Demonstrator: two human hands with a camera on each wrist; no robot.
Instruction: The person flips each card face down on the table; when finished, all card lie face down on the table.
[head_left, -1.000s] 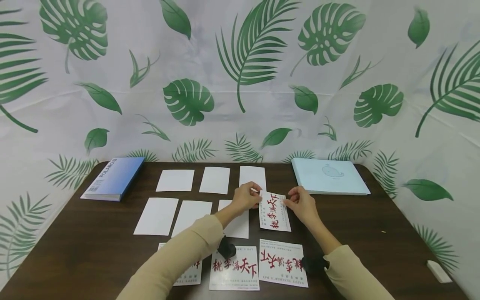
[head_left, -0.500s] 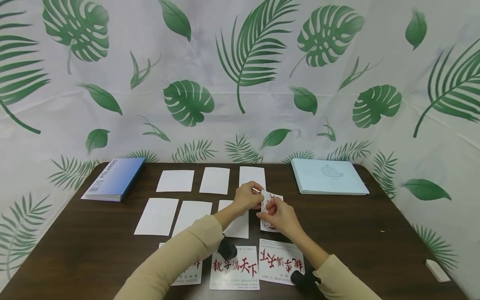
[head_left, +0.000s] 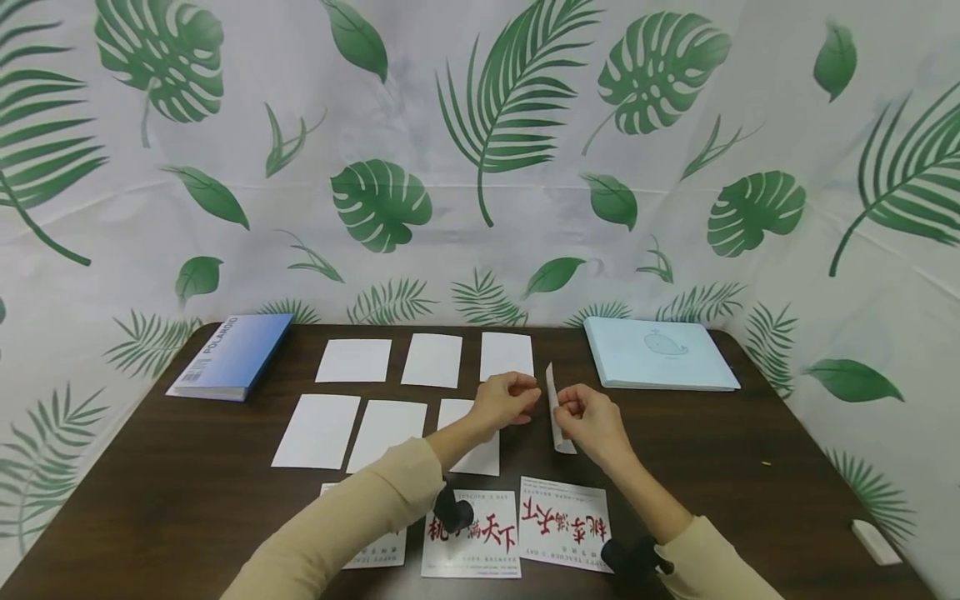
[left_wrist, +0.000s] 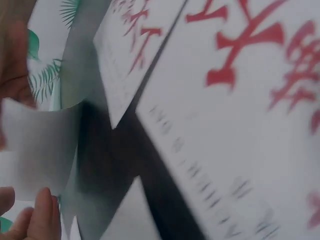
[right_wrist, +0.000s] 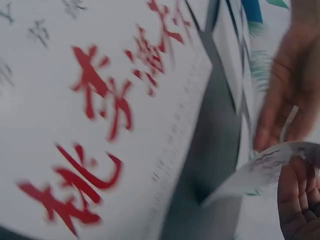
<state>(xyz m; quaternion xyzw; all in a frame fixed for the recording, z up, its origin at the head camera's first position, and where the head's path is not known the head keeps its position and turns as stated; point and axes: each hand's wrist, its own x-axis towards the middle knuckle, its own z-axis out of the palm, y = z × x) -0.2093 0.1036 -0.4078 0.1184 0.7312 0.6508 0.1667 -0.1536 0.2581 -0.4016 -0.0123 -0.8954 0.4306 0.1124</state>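
Card (head_left: 553, 403), thin and white, seen nearly edge-on at the dark table (head_left: 705, 450), right of the blank-faced cards (head_left: 315, 432) and farther out than the printed cards (head_left: 564, 525); whether its lower end touches down, cannot tell; right hand (head_left: 594, 421) pinches it between thumb and bent fingers; left hand (head_left: 506, 400) just beside, fingers loosely bent, nothing in them, apart from the card in the head view; sheet bows in both wrist views, one face plain, the other with faint print; handling, by judgement: very light, springy rather than limp, no real load on the fingers; surface probably smooth, so a flat push would slide where a pinch holds; hard squeeze or tight bend likely leaves a crease, damp skin may smudge the print; best hold is by opposite edges or a corner, thumb on one face, fingertip on the other, pressure slight, curve left free to relax
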